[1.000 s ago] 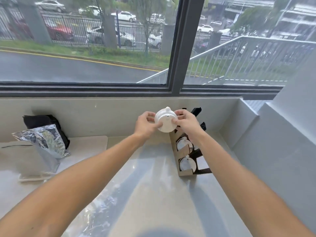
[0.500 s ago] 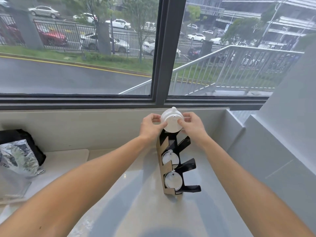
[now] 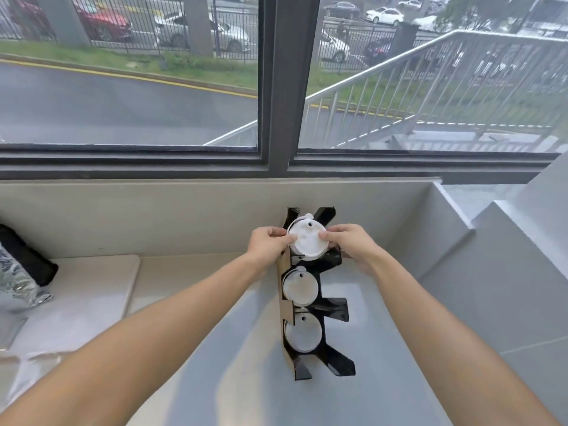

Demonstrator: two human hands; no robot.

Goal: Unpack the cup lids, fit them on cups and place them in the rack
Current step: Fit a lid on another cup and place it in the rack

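A black and brown cardboard rack stands upright on the pale counter. Two white lidded cups sit in it, one in the middle slot and one in the lowest slot. A third white lidded cup is at the top slot, held from both sides. My left hand pinches its left rim and my right hand grips its right rim. The cup's body is hidden behind the lid and the rack.
A crinkled silver foil bag and a black object lie at the far left on a pale mat. A low wall under the window backs the counter, and a grey stepped ledge closes the right side.
Both hands have carried the lidded cup down from above the rack into the top slot. The view has shifted right and closer to the rack.
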